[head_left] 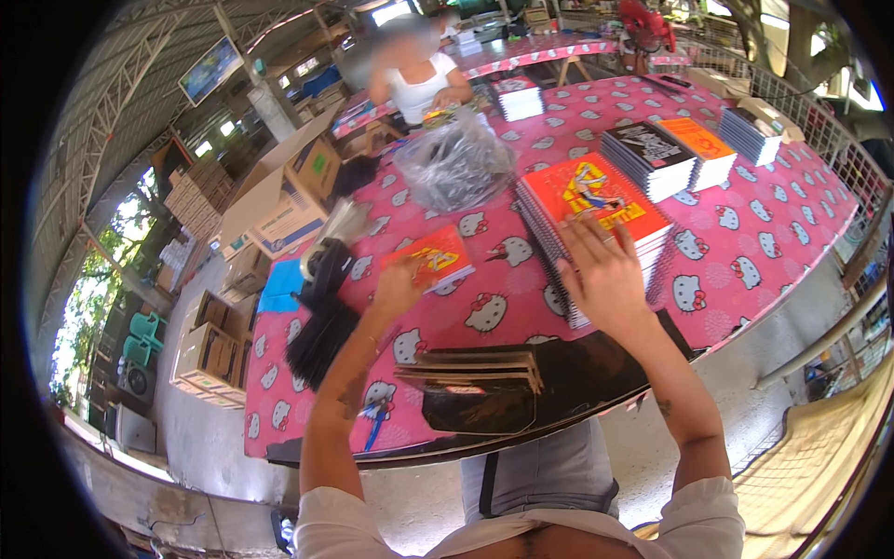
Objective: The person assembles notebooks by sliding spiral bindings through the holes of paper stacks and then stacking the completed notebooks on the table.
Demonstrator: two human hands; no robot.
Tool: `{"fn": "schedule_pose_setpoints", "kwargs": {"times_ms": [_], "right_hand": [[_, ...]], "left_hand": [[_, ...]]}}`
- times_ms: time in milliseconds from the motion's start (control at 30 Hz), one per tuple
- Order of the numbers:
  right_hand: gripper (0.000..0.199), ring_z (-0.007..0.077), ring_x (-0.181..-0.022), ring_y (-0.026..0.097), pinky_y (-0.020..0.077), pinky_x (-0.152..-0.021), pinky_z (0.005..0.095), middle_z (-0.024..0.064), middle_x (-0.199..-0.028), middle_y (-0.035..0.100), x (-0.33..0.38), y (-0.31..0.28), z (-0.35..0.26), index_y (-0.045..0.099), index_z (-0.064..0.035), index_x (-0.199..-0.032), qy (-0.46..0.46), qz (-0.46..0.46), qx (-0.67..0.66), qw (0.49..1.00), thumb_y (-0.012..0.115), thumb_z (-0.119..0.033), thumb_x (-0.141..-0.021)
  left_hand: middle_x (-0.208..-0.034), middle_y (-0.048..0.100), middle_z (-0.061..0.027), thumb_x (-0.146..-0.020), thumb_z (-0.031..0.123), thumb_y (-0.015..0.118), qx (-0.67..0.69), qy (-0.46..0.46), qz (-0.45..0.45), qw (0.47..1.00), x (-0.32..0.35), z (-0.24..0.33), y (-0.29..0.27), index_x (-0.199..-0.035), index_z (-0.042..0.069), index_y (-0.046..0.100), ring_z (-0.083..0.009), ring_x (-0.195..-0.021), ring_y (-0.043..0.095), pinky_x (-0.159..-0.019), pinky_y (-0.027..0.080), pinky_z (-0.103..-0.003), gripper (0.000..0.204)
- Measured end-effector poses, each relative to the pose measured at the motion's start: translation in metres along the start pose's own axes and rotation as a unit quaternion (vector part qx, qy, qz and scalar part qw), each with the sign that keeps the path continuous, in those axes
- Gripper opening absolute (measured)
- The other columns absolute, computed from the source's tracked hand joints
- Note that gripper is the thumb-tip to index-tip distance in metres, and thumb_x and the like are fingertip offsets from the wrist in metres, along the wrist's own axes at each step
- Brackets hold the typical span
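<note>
My right hand [603, 270] lies flat with fingers spread on a tall stack of red-covered spiral notebooks [587, 197] on the pink patterned tablecloth [745, 242]. My left hand [399, 284] is closed on the near edge of a single small red and yellow notebook [436, 257] lying to the left of the stack. In front of me at the table's near edge sits a dark glossy bag [494, 401] with a few flat brown cardboard pieces [475, 368] on it.
A clear plastic bag of dark items [454, 163] lies beyond the notebooks. More notebook stacks [684, 154] stand at the back right. A black bundle [321, 326] lies at left. Cardboard boxes [279, 196] stand left of the table. Another person [419, 74] sits at the far side.
</note>
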State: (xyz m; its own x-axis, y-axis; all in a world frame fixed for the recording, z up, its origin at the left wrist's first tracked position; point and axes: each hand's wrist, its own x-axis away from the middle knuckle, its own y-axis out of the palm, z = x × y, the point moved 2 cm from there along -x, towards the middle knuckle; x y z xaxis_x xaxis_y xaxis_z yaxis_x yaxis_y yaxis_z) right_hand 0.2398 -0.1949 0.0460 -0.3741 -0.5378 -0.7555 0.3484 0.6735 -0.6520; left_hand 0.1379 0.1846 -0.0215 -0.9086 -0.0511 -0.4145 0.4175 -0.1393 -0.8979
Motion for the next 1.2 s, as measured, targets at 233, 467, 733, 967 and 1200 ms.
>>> {"fn": "schedule_pose_setpoints", "kwargs": {"times_ms": [233, 467, 733, 967, 1200], "right_hand": [[0.052, 0.039, -0.138, 0.048, 0.0366, -0.115, 0.0542, 0.0177, -0.146, 0.053, 0.038, -0.025, -0.081, 0.06, -0.007, -0.137, -0.014, -0.006, -0.252, 0.968, 0.074, -0.017, -0.088], [0.049, 0.0145, -0.113, 0.063, 0.05, -0.099, 0.033, 0.0104, -0.123, 0.067, 0.075, 0.024, -0.076, 0.051, 0.0037, -0.137, 0.234, -0.04, -0.667, 0.706, 0.073, -0.002, -0.094], [0.031, 0.0125, -0.093, 0.068, 0.0546, -0.087, 0.0311, 0.0057, -0.102, 0.073, 0.103, 0.015, -0.096, 0.063, 0.001, -0.123, 0.246, -0.045, -0.586, 0.77, 0.073, -0.003, -0.094], [0.05, 0.0196, -0.115, 0.062, 0.0456, -0.102, 0.0324, 0.0146, -0.123, 0.064, 0.104, 0.022, -0.114, 0.053, 0.0023, -0.138, 0.205, -0.081, -0.604, 0.766, 0.074, -0.011, -0.094], [0.069, 0.0203, -0.116, 0.061, 0.0456, -0.103, 0.0326, 0.0143, -0.128, 0.062, 0.111, 0.043, -0.134, 0.041, 0.0026, -0.149, 0.261, -0.022, -0.644, 0.719, 0.077, -0.018, -0.094]], "left_hand": [[-0.102, 0.071, -0.0167, -0.092, 0.01, 0.065, -0.064, -0.103, 0.044, 0.992, 0.053, -0.012, -0.006, -0.116, 0.004, 0.069, -0.0353, -0.095, 0.068, -0.082, 0.053, -0.05, 0.025], [-0.09, 0.065, -0.0109, -0.096, 0.008, 0.064, 0.092, 0.088, 0.144, 0.981, 0.037, 0.17, -0.154, -0.112, 0.004, 0.07, -0.0294, -0.084, 0.06, -0.083, 0.039, -0.038, 0.018], [-0.094, 0.066, -0.0068, -0.088, 0.002, 0.068, 0.067, 0.17, 0.064, 0.981, 0.057, 0.21, -0.179, -0.112, 0.005, 0.069, -0.0255, -0.087, 0.061, -0.084, 0.037, -0.039, 0.025], [-0.108, 0.069, -0.0053, -0.085, 0.004, 0.07, -0.012, 0.089, 0.049, 0.995, 0.115, 0.174, -0.113, -0.12, 0.009, 0.068, -0.0233, -0.104, 0.064, -0.1, 0.037, -0.041, 0.035], [-0.153, 0.047, -0.0274, -0.109, 0.03, 0.048, 0.32, -0.251, 0.401, 0.821, 0.175, 0.145, -0.063, -0.15, -0.008, 0.042, -0.0402, -0.141, 0.047, -0.121, 0.028, -0.047, 0.056]]}}
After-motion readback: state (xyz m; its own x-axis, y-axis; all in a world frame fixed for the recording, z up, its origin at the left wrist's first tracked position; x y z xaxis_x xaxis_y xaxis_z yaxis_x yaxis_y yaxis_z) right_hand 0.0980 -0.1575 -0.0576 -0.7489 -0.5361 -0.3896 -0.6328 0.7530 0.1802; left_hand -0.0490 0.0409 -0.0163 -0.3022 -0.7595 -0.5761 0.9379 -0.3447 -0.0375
